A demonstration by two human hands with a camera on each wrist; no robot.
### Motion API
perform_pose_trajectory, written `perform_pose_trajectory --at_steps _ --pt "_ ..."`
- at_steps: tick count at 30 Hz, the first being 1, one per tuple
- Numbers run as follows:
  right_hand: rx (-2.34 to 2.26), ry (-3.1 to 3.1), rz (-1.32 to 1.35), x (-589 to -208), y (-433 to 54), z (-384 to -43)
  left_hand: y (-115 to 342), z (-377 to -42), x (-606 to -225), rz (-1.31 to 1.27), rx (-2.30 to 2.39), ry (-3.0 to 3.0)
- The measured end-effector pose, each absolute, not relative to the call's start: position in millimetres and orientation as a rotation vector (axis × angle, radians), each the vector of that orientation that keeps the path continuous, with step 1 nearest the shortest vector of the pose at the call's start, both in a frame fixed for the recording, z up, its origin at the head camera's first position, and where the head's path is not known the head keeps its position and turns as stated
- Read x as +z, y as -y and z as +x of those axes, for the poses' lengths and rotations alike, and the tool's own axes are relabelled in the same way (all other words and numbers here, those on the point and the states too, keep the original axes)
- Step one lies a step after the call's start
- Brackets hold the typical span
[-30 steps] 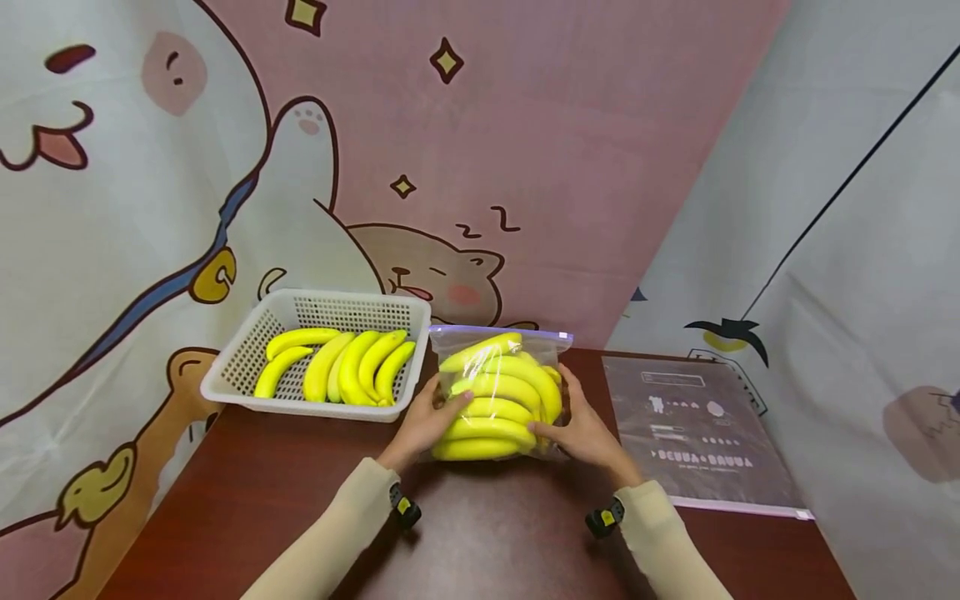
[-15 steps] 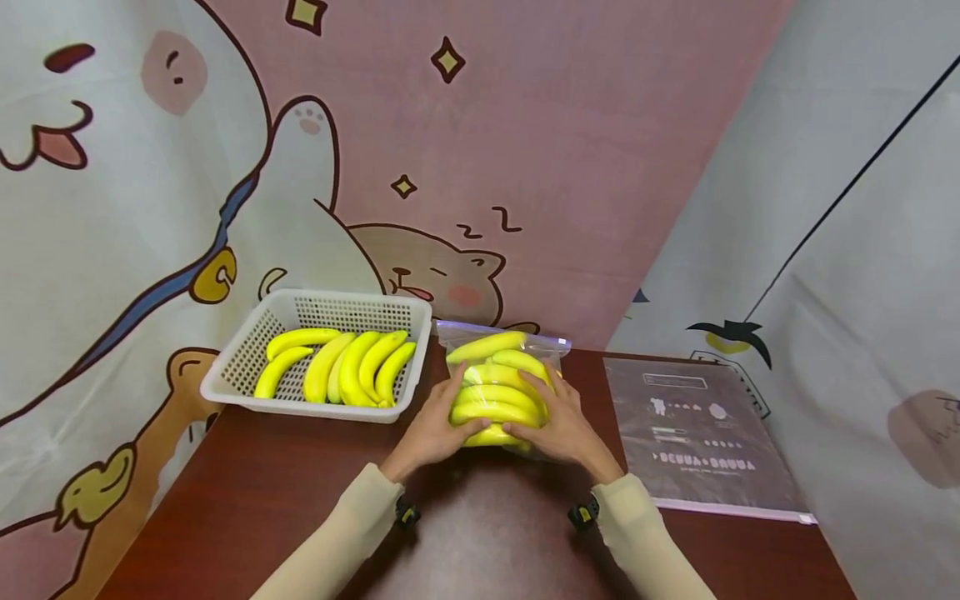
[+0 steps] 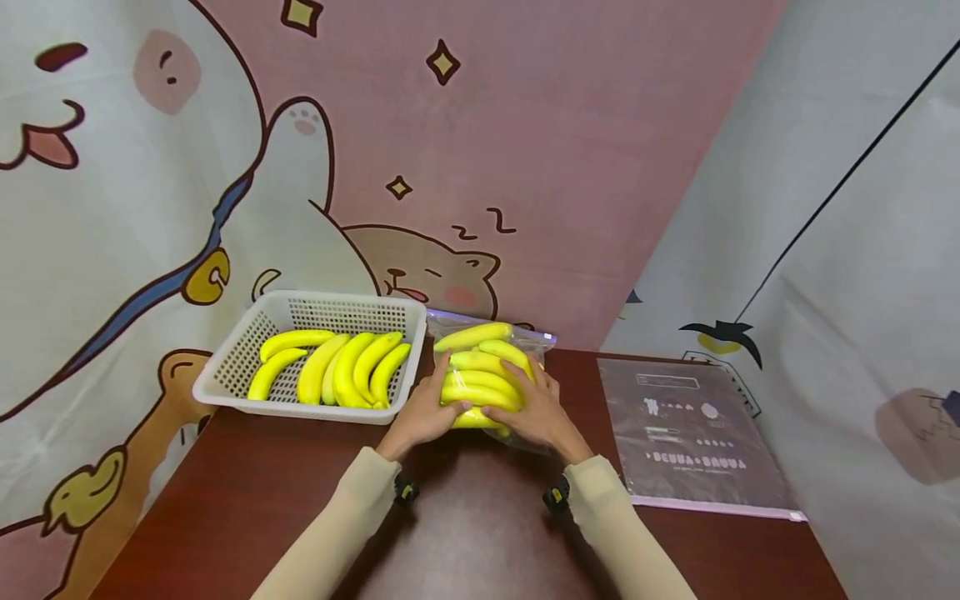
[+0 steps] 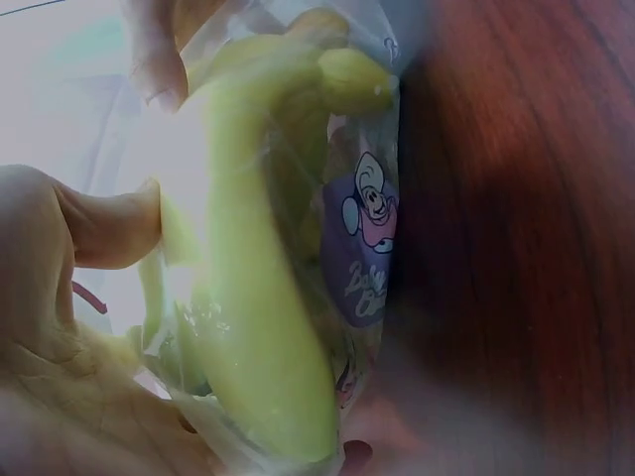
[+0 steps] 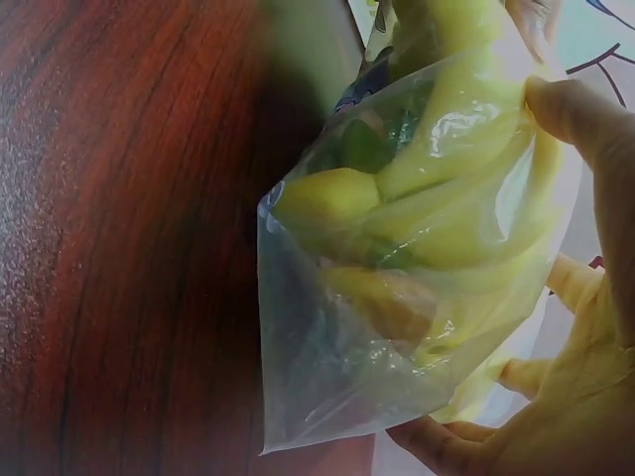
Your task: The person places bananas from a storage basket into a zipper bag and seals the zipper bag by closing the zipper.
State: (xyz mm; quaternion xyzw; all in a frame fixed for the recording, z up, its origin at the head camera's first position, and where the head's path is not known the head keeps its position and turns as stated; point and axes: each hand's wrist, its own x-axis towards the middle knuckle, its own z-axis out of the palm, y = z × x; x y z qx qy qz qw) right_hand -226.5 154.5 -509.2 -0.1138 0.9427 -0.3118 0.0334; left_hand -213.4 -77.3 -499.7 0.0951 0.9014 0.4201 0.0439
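A clear zip bag [image 3: 483, 381] packed with yellow bananas [image 3: 472, 337] lies between both hands at the middle of the table, its purple zip edge at the far side. My left hand [image 3: 423, 410] grips its left side, thumb on the front bananas. From the right, my right hand [image 3: 542, 410] holds it with spread fingers over the upper bananas. The left wrist view shows one large banana [image 4: 248, 258] under the film and a printed cartoon on the bag's underside. In the right wrist view, a loose corner of the bag [image 5: 308, 337] hangs past the fruit.
To the left stands a white perforated basket [image 3: 225, 393] with several loose bananas [image 3: 348, 371]. A flat, printed zip bag [image 3: 693, 433] lies on the right of the dark red table [image 3: 480, 533]. Cartoon-printed curtains [image 3: 570, 183] enclose the back and sides.
Both hands have come from the bag's outer sides up over its front, thumbs closer together. The bag has shifted slightly away from the body. The basket and flat bag stay put.
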Motion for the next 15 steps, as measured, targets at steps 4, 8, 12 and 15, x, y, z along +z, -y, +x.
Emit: perform_pose_trajectory --at_steps 4,8,12,15 --pt "-0.960 -2.888 -0.390 -507 -157 -228 76 -215 -502 0.292 1.304 -2.749" --pt "-0.987 -2.835 -0.430 -504 -170 -229 77 -213 -501 0.300 1.320 -2.750" --pt "-1.026 -2.792 -0.464 -502 -189 -233 77 -206 -495 0.311 1.343 -2.792" --pt "-1.008 -2.814 -0.480 -501 -205 -237 72 -200 -490 0.349 1.318 -2.880"
